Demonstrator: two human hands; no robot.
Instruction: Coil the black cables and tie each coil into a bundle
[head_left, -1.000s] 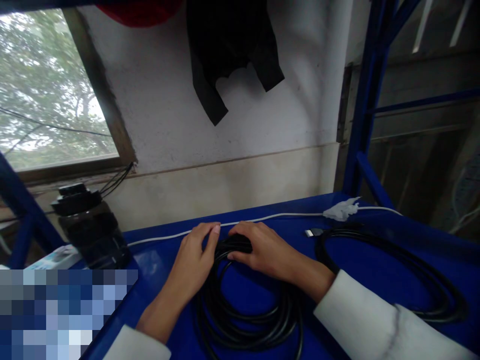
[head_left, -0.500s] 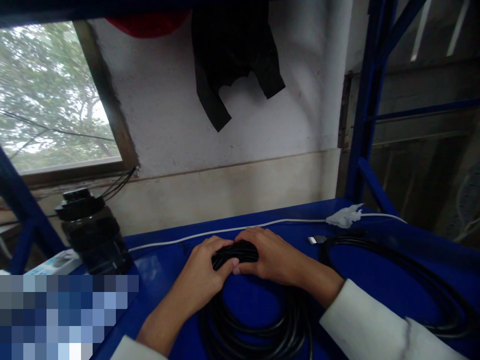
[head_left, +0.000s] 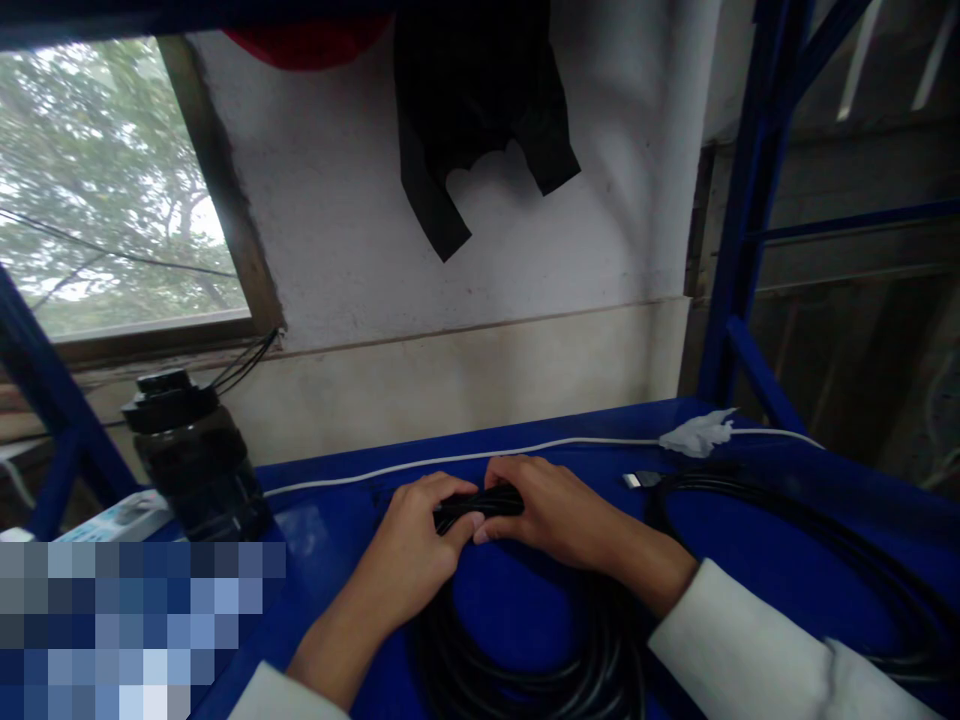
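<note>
A thick black cable coil (head_left: 517, 680) lies on the blue shelf surface (head_left: 315, 590), its near part cut off by the bottom edge. My left hand (head_left: 424, 535) is closed around the left part of the coil's far side. Just right of it, my right hand (head_left: 536, 505) grips the same bundle, its fingers over the top. Both thumbs meet on the near side of the strands, almost touching. Between the hands the black strands are pressed together in a tight bunch.
A second black cable (head_left: 810, 520) with a metal plug (head_left: 643, 480) lies at the right. Behind runs a white cord (head_left: 450, 460) with a crumpled white wrap (head_left: 697, 433). A dark bottle (head_left: 199, 460) stands left. Blue posts (head_left: 739, 240) flank the shelf; dark clothing (head_left: 484, 100) hangs above.
The whole view has shifted slightly, so things sit a little farther right. The strands between my hands look more tightly squeezed; both hands still hold the coil.
</note>
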